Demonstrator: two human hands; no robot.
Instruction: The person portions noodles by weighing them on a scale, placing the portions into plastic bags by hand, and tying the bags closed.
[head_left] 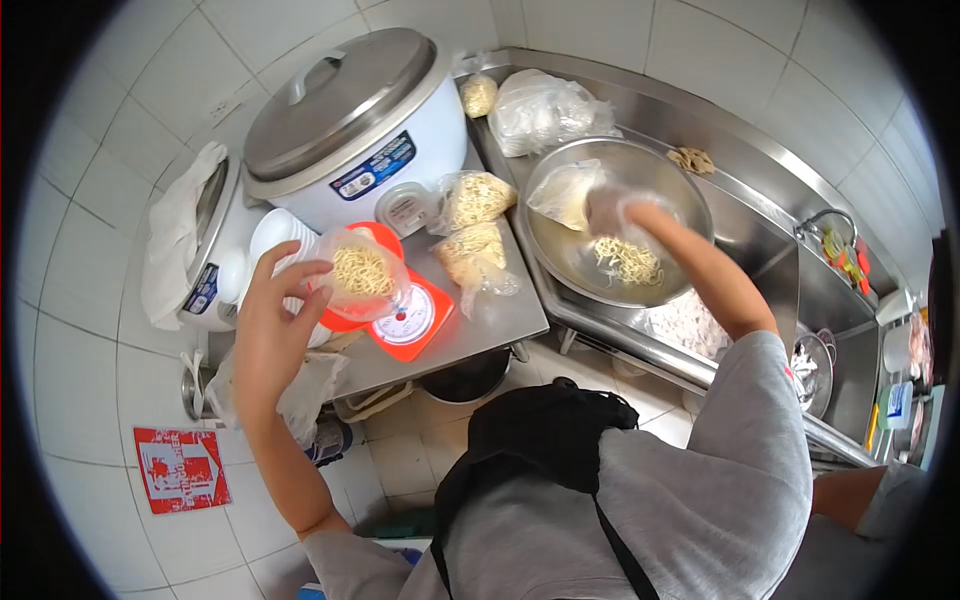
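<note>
Apart, left hand [272, 318] upright beside noodles [362, 271], right hand [608, 208] inside bowl [688, 192].

Pale yellow noodles [362, 272] lie in a clear bag [347, 303] and steel bowl [548, 245].

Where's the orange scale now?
Head view, left of centre: the orange scale sits on the steel table, between the left hand and the bagged noodles.

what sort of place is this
Probably a commercial kitchen, given the large white metal-lidded cooker, red-orange dial scale and wide round metal bowl of pale yellow noodles.
</note>
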